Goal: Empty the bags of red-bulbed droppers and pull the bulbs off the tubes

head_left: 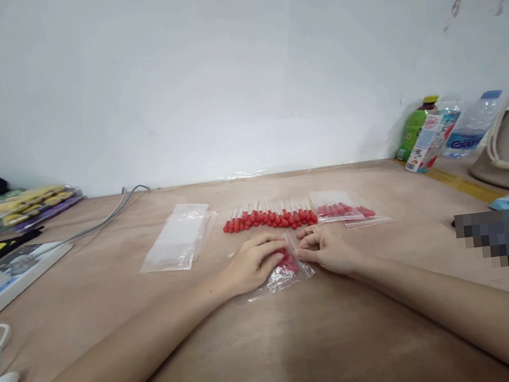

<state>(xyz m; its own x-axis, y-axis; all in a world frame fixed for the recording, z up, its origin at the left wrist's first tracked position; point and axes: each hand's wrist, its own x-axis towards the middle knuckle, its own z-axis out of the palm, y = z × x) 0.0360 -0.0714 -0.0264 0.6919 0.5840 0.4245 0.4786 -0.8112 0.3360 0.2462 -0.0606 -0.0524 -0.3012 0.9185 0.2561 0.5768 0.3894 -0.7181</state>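
Left grip [252, 265] and right grip [330, 252] hold 1 clear bag [284, 281].

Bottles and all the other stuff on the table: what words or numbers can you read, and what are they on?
"Gan…", on the clear bottle with the blue cap; the ending is blurred.
White-and-red carton: printing too small to read.
Green bottle: label too blurred.
Plastic bag at the hands: no writing I can make out.
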